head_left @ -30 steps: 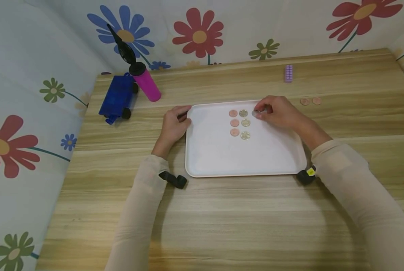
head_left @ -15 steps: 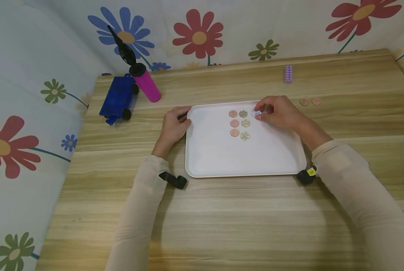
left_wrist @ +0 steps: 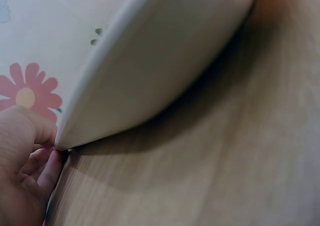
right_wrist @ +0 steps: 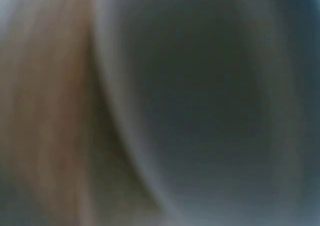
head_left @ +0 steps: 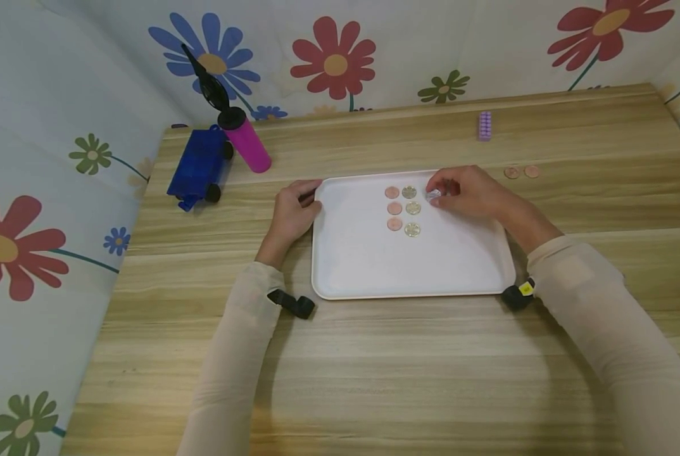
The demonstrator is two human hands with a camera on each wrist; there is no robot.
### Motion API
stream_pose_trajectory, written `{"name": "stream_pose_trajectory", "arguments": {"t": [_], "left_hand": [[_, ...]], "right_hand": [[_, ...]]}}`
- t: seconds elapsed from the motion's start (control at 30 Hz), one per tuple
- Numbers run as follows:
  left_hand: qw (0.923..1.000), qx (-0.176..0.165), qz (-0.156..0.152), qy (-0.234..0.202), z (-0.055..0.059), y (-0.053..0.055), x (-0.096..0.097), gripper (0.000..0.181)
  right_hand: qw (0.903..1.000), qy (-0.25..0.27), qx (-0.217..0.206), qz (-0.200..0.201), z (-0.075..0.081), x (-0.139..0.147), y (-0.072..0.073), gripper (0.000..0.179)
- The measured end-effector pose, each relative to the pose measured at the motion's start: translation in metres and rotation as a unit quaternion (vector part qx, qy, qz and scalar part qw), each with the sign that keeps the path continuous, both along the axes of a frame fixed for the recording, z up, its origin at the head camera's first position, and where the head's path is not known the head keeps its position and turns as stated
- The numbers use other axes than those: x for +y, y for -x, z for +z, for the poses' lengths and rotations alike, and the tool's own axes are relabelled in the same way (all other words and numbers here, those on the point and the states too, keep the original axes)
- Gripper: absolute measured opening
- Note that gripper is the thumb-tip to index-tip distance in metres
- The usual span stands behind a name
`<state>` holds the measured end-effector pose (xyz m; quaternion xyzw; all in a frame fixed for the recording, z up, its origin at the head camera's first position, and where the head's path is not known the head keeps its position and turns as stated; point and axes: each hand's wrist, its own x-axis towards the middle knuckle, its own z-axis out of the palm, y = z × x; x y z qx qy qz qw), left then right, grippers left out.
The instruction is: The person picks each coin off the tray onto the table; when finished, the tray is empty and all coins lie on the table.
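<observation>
A white tray point(head_left: 368, 266) lies on the table with its long side facing me. My left hand point(head_left: 292, 212) pinches its far left corner between thumb and fingers; the left wrist view shows those fingertips point(left_wrist: 47, 166) at the rim. Three copper coins point(head_left: 394, 208) form a column on the tray, and three gold-coloured coins point(head_left: 413, 208) make another column just right of it. Over the tray's far right part, my right hand point(head_left: 468, 190) pinches a silver coin point(head_left: 432, 196), partly covered by the fingers. The right wrist view is too blurred to show the hand.
Two copper coins point(head_left: 531, 171) lie on the table beyond the tray's right side. Behind them is a small purple studded block point(head_left: 485, 126). At the back left stand a blue toy cart point(head_left: 197, 161) and a magenta bottle with a black lid point(head_left: 249, 144).
The silver coin has tilted in my right fingers, showing its face half a second ago. That hand has shifted slightly toward me. My left hand and the coins on the tray have stayed put.
</observation>
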<state>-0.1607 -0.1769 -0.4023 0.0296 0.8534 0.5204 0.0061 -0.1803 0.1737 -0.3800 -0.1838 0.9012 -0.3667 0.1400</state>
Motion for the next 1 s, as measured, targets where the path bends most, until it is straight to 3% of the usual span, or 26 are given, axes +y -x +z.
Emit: {"name": "stream_pose_trajectory", "arguments": {"t": [0.3,0.53,1.0], "left_hand": [[1.0,-0.001,0.001,0.001,0.0011,-0.0005,0.0,0.044],[1.0,-0.002,0.001,-0.003,0.0007,-0.0005,0.0004,0.044],[1.0,0.004,0.003,-0.002,0.0,-0.0008,0.0,0.043]], "right_hand": [[0.9998,-0.001,-0.002,0.018,-0.0018,0.0007,0.0008,0.02],[0.9997,0.016,-0.018,-0.003,-0.0051,0.0028,0.001,0.024],[0.9983,0.05,-0.003,-0.031,-0.0066,0.0071,-0.0016,0.028]]}}
